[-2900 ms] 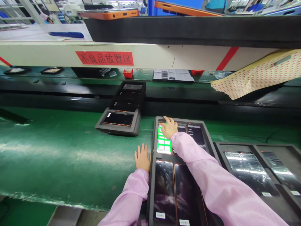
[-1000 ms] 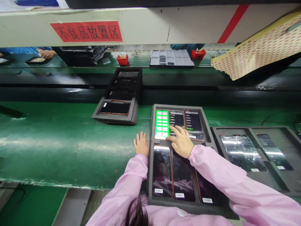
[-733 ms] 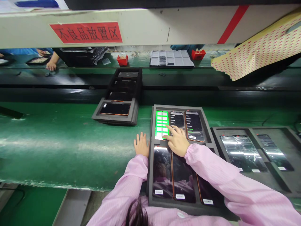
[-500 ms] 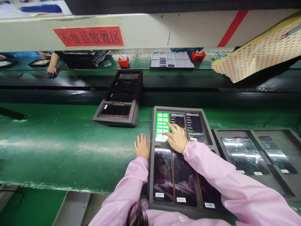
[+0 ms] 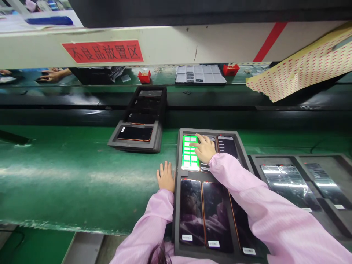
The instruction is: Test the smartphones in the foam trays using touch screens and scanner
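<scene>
My right hand [image 5: 205, 148] reaches over a grey foam tray [image 5: 189, 174], its fingers apart and fingertips at the screen of a lit smartphone [image 5: 190, 161]. That screen shows green with rows of white blocks. Beside it in the tray's far row lie two more phones with dark menu screens, one partly under my hand. Dark phones [image 5: 191, 209] with white barcode labels fill the near row, partly hidden by my sleeve. My left hand [image 5: 166, 178] lies flat with spread fingers on the green bench, against the tray's left edge, holding nothing.
A stack of foam trays [image 5: 137, 145] with phones stands at the back left. Another foam tray [image 5: 295, 161] sits to the right. Beyond the dark belt are red bins [image 5: 144, 77], a divided tray [image 5: 202, 79] and a co-worker's hand [image 5: 52, 76]. A shelf [image 5: 165, 46] spans overhead.
My right hand has moved up the lit phone's screen, its fingers still apart. The left hand stays put. The co-worker's hand across the belt has shifted. The view has tilted slightly upward.
</scene>
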`<state>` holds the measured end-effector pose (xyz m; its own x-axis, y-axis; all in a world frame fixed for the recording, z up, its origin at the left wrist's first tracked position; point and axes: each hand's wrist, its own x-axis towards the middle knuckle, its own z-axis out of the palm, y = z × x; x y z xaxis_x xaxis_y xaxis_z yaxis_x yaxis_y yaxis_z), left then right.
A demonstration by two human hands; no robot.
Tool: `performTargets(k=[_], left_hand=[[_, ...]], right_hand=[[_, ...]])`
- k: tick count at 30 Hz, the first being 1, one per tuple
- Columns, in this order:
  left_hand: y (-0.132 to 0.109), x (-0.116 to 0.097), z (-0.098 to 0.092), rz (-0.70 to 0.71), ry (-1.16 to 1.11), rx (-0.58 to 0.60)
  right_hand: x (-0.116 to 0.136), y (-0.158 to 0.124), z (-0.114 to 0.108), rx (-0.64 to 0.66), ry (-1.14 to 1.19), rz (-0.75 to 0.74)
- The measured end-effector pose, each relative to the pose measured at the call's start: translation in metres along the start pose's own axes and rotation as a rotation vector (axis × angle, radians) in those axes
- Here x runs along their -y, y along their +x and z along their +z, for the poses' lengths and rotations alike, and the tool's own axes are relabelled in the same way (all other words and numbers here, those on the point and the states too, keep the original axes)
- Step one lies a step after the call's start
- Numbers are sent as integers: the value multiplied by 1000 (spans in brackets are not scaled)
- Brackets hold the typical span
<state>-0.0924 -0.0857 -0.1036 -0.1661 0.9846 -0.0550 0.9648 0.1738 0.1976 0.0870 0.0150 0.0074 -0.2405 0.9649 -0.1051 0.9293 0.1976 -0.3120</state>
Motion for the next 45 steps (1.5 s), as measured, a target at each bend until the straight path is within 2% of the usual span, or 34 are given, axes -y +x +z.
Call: performTargets(k=[9,14,16,19,21,24,26,27,31,35,39,45], left_hand=[[0,1,-2,4,15,-5],[1,-1,-3,-4,-30,-10],[1,-1,-4,-10,-79,-13],[1,2,-7,-45,-229,-2],[3,3,-12,-127,-409,20],[7,-4,-27,-212,-798,57],[9,-14,-40,-140,-987,77],[9,-20,-47,-80,-1010,76],[6,-35,-69,138,-803,-37],[0,-34,-79,283,-520,-161],[-1,-35,-83,317,-361,-140],[3,-37,-83,351,-286,-111]], right_hand=[[-2,35,-9,-6,26,75],[-12,34,-19,-8,80,145],[-21,21,-24,-30,108,131],[-40,-13,-28,-76,121,69],[-54,-42,-27,-108,99,33],[-70,-85,-18,-116,34,-19],[-75,-105,-11,-121,12,-67],[-75,-112,-7,-130,7,-92],[-67,-116,3,-164,-26,-138],[-55,-106,6,-134,-58,-144],[-51,-104,0,-135,-70,-96],[-80,-123,-13,-347,41,36]])
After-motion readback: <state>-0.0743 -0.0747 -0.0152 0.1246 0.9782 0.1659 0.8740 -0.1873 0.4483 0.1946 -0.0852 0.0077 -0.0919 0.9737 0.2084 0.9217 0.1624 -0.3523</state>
